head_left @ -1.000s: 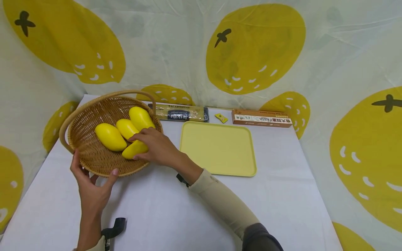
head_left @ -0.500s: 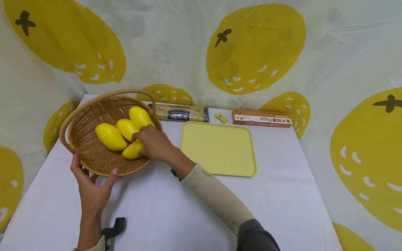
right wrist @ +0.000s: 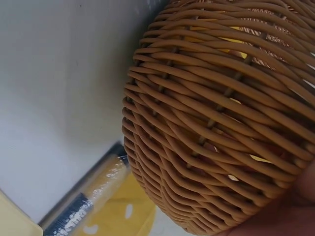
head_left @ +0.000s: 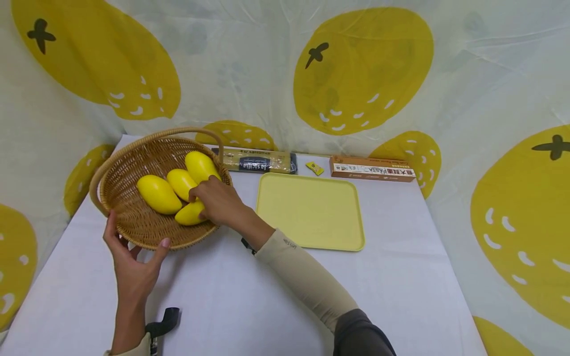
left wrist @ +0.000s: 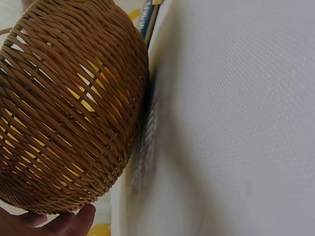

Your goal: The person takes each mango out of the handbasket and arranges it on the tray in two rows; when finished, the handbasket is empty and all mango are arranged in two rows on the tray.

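A wicker basket [head_left: 147, 233] with an arched handle stands at the left of the table in the head view. Several yellow mangoes lie in it, one [head_left: 159, 194] toward the left and two side by side farther back. My left hand [head_left: 135, 269] grips the basket's near left rim, thumb at the front. Reaching in over the right rim, my right hand [head_left: 220, 201] curls its fingers round the nearest mango [head_left: 189, 213], partly covering it. Both wrist views show mostly the basket's woven outside, [left wrist: 69, 103] with yellow glimpsed through the gaps.
A pale yellow tray [head_left: 311, 212] lies right of the basket. Behind it are a spaghetti packet [head_left: 258, 160], a small yellow sachet [head_left: 314, 168] and a brown pasta box [head_left: 371, 169]. A fruit-print cloth [head_left: 249, 74] hangs at the table's back.
My right hand has shifted slightly left and forward, its fingers curling farther over the near mango. The mangoes, the basket and my left hand stay nearly where they were.
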`<state>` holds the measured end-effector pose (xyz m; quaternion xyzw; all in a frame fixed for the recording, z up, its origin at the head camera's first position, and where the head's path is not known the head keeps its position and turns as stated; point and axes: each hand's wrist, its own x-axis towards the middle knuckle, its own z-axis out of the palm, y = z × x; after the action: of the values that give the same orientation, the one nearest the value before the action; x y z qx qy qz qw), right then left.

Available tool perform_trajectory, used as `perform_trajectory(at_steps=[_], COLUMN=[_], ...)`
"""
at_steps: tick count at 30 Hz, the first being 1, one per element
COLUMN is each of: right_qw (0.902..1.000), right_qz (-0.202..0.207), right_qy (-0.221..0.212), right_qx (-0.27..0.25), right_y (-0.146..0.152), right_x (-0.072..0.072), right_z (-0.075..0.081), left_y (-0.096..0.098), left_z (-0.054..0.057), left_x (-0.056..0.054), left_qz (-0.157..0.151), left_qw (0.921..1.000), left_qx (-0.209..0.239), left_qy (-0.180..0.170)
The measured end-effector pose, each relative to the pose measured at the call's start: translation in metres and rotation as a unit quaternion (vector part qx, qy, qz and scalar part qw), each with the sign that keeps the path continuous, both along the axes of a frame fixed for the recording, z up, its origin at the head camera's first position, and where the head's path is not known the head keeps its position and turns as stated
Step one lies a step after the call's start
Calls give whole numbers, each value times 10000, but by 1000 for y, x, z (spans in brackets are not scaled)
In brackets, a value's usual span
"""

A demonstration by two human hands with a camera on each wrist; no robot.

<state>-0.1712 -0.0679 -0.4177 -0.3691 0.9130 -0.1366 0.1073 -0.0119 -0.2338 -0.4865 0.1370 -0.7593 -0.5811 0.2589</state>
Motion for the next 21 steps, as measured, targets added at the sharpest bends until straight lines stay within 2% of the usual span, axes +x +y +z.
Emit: perform_trajectory(at_steps=[7, 10, 16, 21], right_qw=[9998, 9995, 9957, 9895], right_qz=[-4, -78, -279, -205], right_qy=[77, -16, -248, -294], right_qx=[-175, -307, -853, -1398], right_y=[5, 8, 14, 22], right_x=[2, 3, 4, 4], right_z=[0, 1, 5, 9], left_y=[0, -1, -2, -2], left_z=[0, -1, 0, 1], left_x=[-1, -1, -3, -3], left_qz=[-15, -4, 10, 18], left_qw=[10000, 9999, 9998, 9998], left_qx=[9, 39, 11, -7], left_qy=[-95, -156, -175, -218])
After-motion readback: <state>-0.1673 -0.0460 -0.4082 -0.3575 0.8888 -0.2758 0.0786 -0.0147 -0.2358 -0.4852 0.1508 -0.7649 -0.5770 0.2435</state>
